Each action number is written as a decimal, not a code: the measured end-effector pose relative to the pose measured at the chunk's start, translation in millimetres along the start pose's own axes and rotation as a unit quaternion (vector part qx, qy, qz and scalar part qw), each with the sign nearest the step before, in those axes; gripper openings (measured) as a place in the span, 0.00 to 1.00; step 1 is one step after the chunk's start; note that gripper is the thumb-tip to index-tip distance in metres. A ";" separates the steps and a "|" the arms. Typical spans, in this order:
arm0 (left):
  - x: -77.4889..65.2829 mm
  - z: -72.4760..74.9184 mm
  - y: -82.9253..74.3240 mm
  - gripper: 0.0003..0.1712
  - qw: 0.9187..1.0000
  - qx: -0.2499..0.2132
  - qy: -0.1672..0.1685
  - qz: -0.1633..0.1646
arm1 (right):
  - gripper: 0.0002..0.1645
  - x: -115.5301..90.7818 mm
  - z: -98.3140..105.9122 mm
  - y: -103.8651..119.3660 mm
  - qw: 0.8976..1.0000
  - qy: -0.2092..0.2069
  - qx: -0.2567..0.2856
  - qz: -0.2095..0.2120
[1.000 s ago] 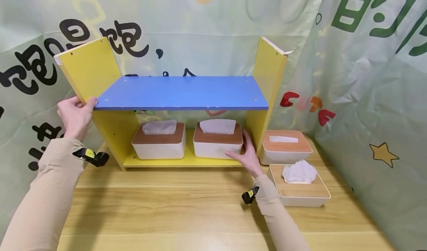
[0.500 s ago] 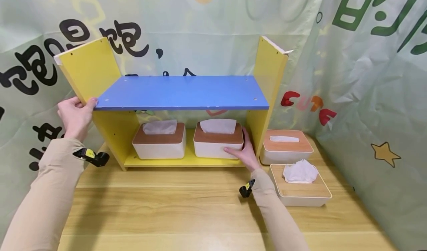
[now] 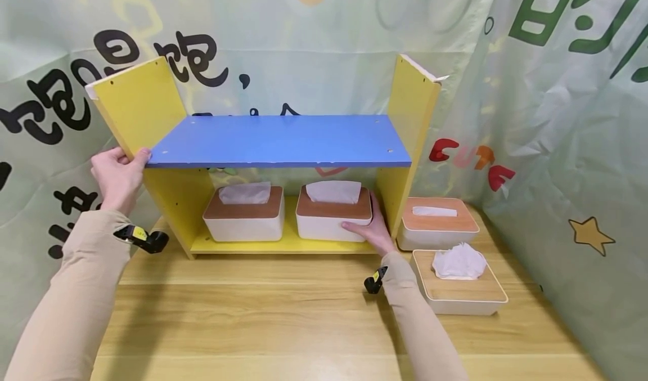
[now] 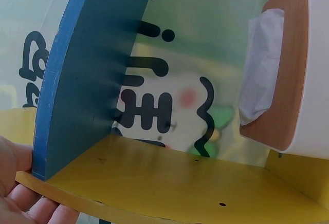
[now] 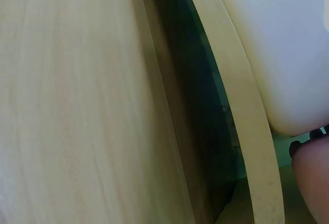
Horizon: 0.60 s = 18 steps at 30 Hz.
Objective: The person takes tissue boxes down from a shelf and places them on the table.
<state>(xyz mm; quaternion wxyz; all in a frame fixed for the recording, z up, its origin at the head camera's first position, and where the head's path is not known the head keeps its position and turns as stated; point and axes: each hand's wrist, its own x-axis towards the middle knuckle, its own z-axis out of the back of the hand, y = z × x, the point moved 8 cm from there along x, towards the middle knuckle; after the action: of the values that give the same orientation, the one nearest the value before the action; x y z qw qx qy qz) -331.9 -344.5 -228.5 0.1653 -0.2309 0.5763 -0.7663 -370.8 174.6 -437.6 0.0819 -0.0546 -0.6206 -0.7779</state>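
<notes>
A yellow shelf unit with a blue middle board (image 3: 278,139) stands on the table. My left hand (image 3: 118,178) grips its left side panel (image 3: 136,105), thumb at the blue board's front corner; fingers (image 4: 43,211) curl under the panel's edge in the left wrist view. On the bottom board, my right hand (image 3: 376,229) holds the right-hand tissue box (image 3: 324,227), a white box with a brown lid. Its thumb lies on the front and the fingers go along the right side, partly hidden. A similar tissue box (image 3: 248,230) sits to the left, apart from it.
Outside the unit's right panel (image 3: 395,195), a tissue box (image 3: 437,239) with a lighter lid stands on the wooden table (image 3: 253,319). A wider tissue box (image 3: 460,306) with a crumpled tissue is in front of it. Printed cloth (image 3: 314,83) hangs behind and at both sides.
My right hand has shifted slightly left and inward, closing in on the tissue box's right end. The left hand keeps its grip, and the boxes stay in place. The head view has shifted slightly.
</notes>
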 end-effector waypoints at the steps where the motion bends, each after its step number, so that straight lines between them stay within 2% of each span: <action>1: 0.0 -0.1 0.1 0.31 1.000 -0.002 0.000 0.000 | 0.73 0.3 -0.2 0.0 1.000 0.001 0.002 0.000; 18: 0.0 1.2 0.1 0.30 1.000 0.007 -0.009 -0.012 | 0.75 2.5 -2.1 0.7 1.000 -0.005 0.002 0.003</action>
<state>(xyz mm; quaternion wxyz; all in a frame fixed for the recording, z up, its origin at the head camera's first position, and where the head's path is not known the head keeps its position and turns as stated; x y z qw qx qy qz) -331.3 -345.5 -228.3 0.1623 -0.2436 0.5668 -0.7701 -373.1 172.2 -436.9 0.0808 -0.0602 -0.6226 -0.7760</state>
